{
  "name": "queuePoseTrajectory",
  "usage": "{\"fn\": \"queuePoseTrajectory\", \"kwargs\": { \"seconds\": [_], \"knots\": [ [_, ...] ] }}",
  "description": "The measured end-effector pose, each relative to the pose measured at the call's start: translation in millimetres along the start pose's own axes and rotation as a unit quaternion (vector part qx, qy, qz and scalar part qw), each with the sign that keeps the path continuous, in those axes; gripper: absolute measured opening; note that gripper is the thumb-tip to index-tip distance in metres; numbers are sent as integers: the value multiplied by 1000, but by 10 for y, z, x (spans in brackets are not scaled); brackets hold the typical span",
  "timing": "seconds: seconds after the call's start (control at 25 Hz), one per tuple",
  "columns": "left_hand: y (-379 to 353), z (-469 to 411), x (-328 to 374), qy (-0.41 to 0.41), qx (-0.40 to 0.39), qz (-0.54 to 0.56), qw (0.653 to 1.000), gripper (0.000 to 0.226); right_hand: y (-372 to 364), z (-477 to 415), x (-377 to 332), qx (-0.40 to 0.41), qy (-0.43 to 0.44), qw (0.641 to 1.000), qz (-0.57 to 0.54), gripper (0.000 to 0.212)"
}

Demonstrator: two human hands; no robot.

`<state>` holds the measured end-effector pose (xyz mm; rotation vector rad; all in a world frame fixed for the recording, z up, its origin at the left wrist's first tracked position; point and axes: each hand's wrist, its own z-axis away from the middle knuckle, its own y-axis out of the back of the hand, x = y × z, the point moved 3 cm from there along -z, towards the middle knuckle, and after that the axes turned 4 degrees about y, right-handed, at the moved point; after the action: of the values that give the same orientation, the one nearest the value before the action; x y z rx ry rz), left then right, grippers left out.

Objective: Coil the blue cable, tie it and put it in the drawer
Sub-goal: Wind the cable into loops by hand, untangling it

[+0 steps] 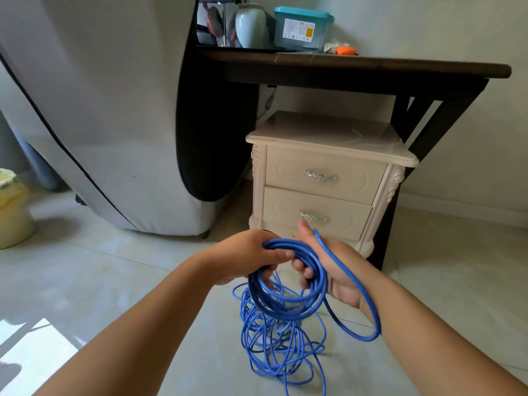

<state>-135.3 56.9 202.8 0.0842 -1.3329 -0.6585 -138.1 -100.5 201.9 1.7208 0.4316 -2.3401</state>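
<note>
Looking down through the head camera, I take the cream two-drawer bedside cabinet (328, 138) as my landmark.

Nearest me, well in front of the cabinet, a loose heap of uncoiled strands (274, 347) lies on the pale tiled floor (114, 281). It rises into the coil above it, so I judge the winding to be only partly done.

Just above the heap, and closer to the cabinet's foot, both hands hold the thin blue round cable (281, 243) as a ring of several turns. The left hand (245, 258) grips the ring on the side away from the cabinet's right corner. Its thumb lies across the top of the strands and its fingers are curled underneath, which I think pins the finished turns together so they cannot spring apart.

The right hand (331, 267) holds the opposite side of the ring. Its fingers (305, 272) are hooked through the centre and closed round the bundle. One wide free loop (368, 304) runs over that palm and past the wrist, then sweeps back below, probably the next turn waiting to be laid on.

On the cabinet, the upper drawer (323, 175) and the lower drawer (314, 215) are both closed. No tie shows on the cable. Behind and above the cabinet stands a dark wooden desk (357, 67).
</note>
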Motion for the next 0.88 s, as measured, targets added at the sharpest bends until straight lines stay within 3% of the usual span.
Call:
{"fn": "queuePoseTrajectory", "kwargs": {
  "seconds": [0.12,0.2,0.28,0.36,0.44,0.52,0.64,0.72,0.8,0.88],
  "knots": [
    [168,15,-11,-26,102,8,994,21,207,-146,-15,91,26,989,-118,42],
    [326,64,3,-52,184,17,981,17,438,-212,-27,153,22,961,-229,27],
    [448,132,10,-66,258,-21,964,14,689,-248,-1,219,-1,924,-315,30],
    [481,175,22,-70,288,-74,952,12,856,-245,14,283,-4,921,-268,39],
    [447,189,51,-77,284,-98,951,10,812,-198,-54,320,55,942,-91,33],
    [379,197,108,-97,270,-91,954,11,527,-156,-121,229,159,960,38,31],
    [290,206,189,-127,258,-37,957,13,54,-67,-68,0,149,986,77,83],
    [273,204,202,-129,265,-5,956,14,-46,-11,-83,-63,131,988,49,101],
    [263,198,187,-118,268,19,956,16,-32,62,-185,-77,114,989,47,98],
    [256,195,170,-112,257,45,959,17,18,128,-265,-84,96,985,116,68]
  ]
}}
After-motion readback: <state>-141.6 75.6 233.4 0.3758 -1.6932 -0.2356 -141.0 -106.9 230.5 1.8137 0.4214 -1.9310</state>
